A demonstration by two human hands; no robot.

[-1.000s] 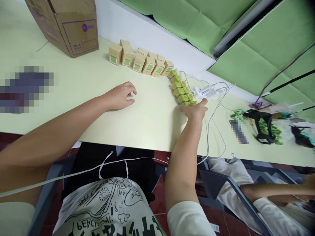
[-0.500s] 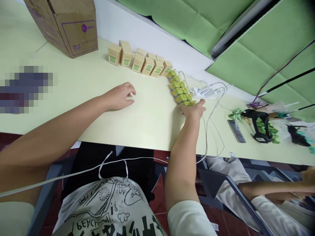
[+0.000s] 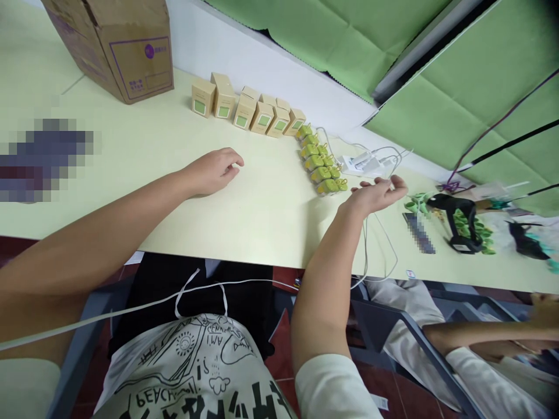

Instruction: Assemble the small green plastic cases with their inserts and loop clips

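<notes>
My left hand (image 3: 213, 171) rests on the table with its fingers loosely bent. A gap shows between thumb and forefinger, and nothing is in it. My right hand (image 3: 376, 195) is over the white cables, right of the double row of small yellow-green items (image 3: 321, 173). Its fingers are apart and hold nothing. These items have little loops and seem to be in clear wrapping; their exact kind is unclear. Behind them, several small tan cardboard boxes (image 3: 264, 117) with green labels stand in a line along the wall.
A big cardboard carton (image 3: 144, 64) stands at the back left of the table (image 3: 257, 227). White cables run from a power strip (image 3: 364, 163) past my right hand. Further right lie a black strap-like device (image 3: 465, 224) and green pieces. Another person's arm (image 3: 480, 333) is at the right.
My right hand has moved right, away from the front of the yellow-green items, and turned with its fingers pointing right. My left hand has barely shifted.
</notes>
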